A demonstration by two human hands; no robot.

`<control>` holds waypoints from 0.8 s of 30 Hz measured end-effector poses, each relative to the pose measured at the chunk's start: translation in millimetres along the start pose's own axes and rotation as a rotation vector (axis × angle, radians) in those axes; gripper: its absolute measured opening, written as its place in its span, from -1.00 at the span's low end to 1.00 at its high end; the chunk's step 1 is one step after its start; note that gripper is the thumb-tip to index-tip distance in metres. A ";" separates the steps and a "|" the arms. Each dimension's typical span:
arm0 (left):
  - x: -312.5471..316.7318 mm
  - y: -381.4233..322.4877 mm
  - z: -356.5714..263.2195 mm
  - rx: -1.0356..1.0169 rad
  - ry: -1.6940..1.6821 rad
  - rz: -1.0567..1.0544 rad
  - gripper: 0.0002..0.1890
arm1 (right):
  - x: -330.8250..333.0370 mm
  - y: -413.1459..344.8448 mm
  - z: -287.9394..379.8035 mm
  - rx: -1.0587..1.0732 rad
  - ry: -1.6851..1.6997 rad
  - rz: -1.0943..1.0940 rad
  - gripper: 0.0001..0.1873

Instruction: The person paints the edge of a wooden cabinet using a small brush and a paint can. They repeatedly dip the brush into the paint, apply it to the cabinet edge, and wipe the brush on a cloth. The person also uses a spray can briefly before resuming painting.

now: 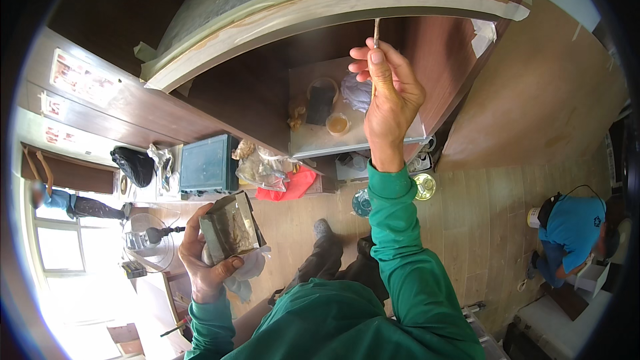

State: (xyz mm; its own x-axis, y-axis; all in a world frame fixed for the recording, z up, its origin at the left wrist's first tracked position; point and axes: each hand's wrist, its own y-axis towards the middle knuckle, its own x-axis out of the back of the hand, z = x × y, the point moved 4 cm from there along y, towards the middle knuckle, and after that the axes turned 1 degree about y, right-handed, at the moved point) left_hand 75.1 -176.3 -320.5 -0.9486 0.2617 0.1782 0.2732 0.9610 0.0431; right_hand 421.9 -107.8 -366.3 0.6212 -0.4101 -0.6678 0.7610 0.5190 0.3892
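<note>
My right hand (392, 80) grips a thin brush (376, 35) between thumb and fingers, its tip upward at the underside of a cabinet's front edge (320, 15), which has masking tape along it. Low on the left, my left hand (207, 255) holds a small open box (232, 227) with pale smeared material inside, along with a thin whitish cloth or sheet (250, 270) hanging beneath. Behind my right hand, a cabinet shelf carries a plastic cup of amber liquid (337, 124), a dark flat block (320, 105), a roll of tape (330, 82) and a crumpled pale cloth (356, 91).
A teal case (207, 164), plastic bags (262, 167) and a red cloth (295, 182) lie left of the shelf. Open cans (425, 186) stand on the floor. A standing fan (150, 237) is at left. One person (572, 230) bends at right; another (62, 202) reaches up at far left.
</note>
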 end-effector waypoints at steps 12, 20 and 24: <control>-0.1 2.7 0.0 -0.009 -0.003 0.001 0.04 | 1.8 -3.8 1.0 0.020 -0.012 -0.006 -0.73; 0.9 3.8 -1.5 -0.016 0.015 -0.002 0.04 | -4.8 -2.1 -1.8 0.006 -0.003 0.017 -0.74; 1.6 3.0 0.2 -0.007 0.008 -0.005 0.04 | -5.6 -7.3 -2.9 -0.015 -0.025 0.021 -0.74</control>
State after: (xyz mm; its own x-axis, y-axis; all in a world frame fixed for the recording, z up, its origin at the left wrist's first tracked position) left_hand 74.4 -172.9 -320.3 -0.9485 0.2566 0.1859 0.2700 0.9615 0.0505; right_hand 412.4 -107.2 -367.3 0.6413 -0.4173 -0.6439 0.7452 0.5387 0.3931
